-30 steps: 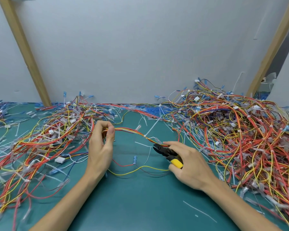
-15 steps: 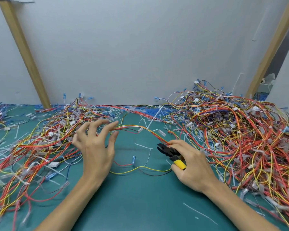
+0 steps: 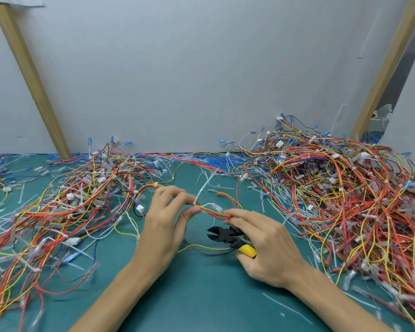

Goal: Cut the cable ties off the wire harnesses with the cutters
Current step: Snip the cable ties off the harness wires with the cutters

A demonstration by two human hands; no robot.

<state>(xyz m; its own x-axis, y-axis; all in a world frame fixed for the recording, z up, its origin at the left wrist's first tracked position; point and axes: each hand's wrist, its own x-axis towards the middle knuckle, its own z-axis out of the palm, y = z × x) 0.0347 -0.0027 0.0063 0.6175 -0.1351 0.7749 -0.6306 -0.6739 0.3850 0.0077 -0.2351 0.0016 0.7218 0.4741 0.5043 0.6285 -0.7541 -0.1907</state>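
The teal bench top (image 3: 201, 295) is showing a smooth, matt finish. The black-headed cutters with yellow grips (image 3: 223, 234) are showing dull metal and glossy plastic. The red and yellow wire harnesses (image 3: 345, 200) are gleaming in slick plastic insulation, their translucent white plastic cable ties (image 3: 203, 191) looking smooth. The bare wooden battens (image 3: 29, 75) are looking matt.

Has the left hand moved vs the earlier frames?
Yes: the left hand moved right, away from the left wooden post, and pinches the harness near the cutters.
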